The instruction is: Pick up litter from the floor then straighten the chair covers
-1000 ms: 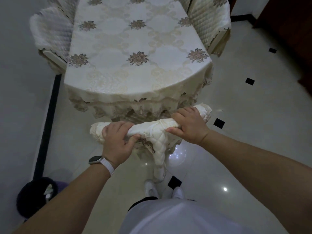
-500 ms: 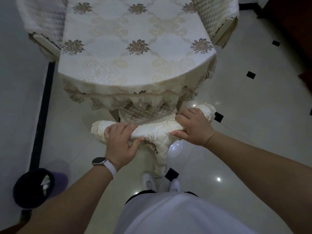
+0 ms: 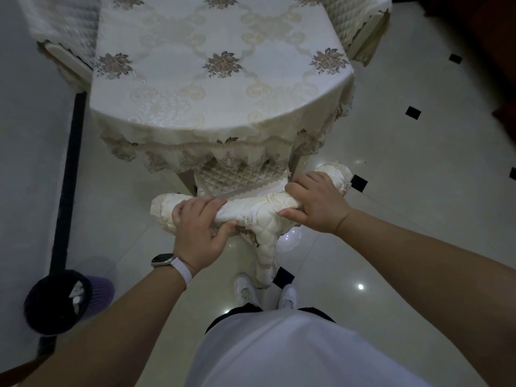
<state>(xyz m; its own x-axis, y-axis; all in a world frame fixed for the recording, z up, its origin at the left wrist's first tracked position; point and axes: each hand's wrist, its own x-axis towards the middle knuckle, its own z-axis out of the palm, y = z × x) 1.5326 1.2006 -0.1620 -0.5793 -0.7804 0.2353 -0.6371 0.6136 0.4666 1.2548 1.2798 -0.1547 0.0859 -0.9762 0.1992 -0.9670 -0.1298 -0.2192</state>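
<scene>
Firmly, left hand (image 3: 195,233), right hand (image 3: 318,205) grip chair cover (image 3: 251,210) — bin (image 3: 42,322): paper (image 3: 76,291), perhaps.

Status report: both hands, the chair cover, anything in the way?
Left hand, right hand both grip the chair cover at the chair top. Cover bunched between them, a strip hanging down behind. Tablecloth hangs over the seat; hands unobstructed.

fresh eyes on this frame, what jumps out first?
Dead centre, the left hand and right hand each grip the top of a cream quilted chair cover. Just beyond it, a floral tablecloth fills the upper frame. A dark bin stands on the floor at lower left.
</scene>
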